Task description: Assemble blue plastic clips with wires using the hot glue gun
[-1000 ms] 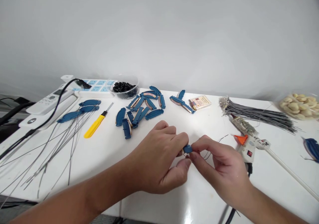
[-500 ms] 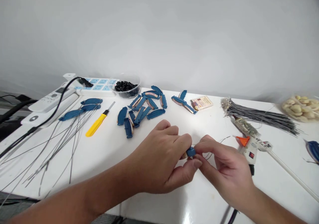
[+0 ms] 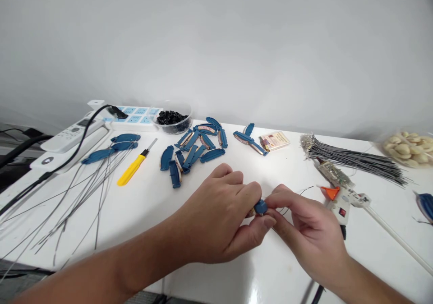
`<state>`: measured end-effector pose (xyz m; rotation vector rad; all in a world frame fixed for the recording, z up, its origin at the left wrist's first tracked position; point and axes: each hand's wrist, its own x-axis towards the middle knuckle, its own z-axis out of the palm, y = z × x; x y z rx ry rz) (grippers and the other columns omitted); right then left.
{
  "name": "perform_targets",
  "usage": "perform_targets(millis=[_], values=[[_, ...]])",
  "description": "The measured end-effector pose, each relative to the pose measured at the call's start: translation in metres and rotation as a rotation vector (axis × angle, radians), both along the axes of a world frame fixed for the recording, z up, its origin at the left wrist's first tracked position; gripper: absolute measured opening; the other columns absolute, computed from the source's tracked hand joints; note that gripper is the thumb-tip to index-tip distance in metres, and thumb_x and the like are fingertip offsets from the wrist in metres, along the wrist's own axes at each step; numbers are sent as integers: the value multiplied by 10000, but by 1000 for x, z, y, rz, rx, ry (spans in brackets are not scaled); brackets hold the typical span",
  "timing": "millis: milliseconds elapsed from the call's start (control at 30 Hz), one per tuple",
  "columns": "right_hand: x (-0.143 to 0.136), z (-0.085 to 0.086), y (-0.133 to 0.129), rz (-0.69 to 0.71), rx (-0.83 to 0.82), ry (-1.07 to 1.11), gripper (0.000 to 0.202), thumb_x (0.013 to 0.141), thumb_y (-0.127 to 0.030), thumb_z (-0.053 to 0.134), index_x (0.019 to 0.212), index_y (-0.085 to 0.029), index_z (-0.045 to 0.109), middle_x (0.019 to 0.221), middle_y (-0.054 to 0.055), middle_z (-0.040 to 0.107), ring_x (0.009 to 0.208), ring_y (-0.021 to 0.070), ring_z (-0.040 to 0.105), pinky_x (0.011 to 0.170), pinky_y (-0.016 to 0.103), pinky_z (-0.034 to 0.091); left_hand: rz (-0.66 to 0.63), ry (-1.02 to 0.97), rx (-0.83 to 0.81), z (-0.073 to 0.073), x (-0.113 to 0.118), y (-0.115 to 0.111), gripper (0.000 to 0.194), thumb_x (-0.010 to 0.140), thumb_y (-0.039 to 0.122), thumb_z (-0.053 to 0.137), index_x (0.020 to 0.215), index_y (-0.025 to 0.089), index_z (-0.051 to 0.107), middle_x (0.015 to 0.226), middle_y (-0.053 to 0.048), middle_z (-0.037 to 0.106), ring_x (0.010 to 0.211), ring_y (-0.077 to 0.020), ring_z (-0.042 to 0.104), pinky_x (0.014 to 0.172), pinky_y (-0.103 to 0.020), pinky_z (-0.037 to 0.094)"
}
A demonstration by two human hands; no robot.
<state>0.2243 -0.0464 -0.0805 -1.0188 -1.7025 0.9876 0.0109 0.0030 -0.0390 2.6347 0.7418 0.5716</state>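
My left hand [image 3: 230, 218] is closed round a small blue plastic piece [image 3: 260, 207], and only its end shows between thumb and fingers. A beige strip on it peeks out under my index finger. Thumb and index finger of my right hand [image 3: 304, 227] pinch together right against that end. A thin dark wire [image 3: 306, 189] runs out behind the right fingers; where it meets the blue piece is hidden by my fingertips. Farther back lies a pile of similar blue pieces [image 3: 191, 155], some with a printed label, one reading "THEATRE".
On the left lie blue pieces with long wires [image 3: 126, 138], a yellow screwdriver [image 3: 131, 169], a remote [image 3: 69, 135] and a power strip [image 3: 130, 124]. A tub of black bits [image 3: 174, 119] stands behind. Right are a small box [image 3: 274, 140], a wire bundle [image 3: 358, 159] and a glue gun [image 3: 340, 204].
Both hands stay almost in place. The blue piece has turned slightly between my fingers, and the small pale pin below it shows less. The whole view has shifted a little.
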Motion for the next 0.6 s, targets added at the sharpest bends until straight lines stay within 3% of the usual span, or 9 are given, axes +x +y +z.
perform_targets(millis=[600], values=[[-3, 1, 1, -27, -56, 1, 77, 1034, -227, 655, 1022, -265, 721, 838, 3, 702, 762, 161, 645, 708, 290, 515, -7, -19, -47, -5, -2, 2, 269, 1066, 351, 435, 848, 209, 502, 714, -3, 572, 680, -200, 485, 725, -411, 307]])
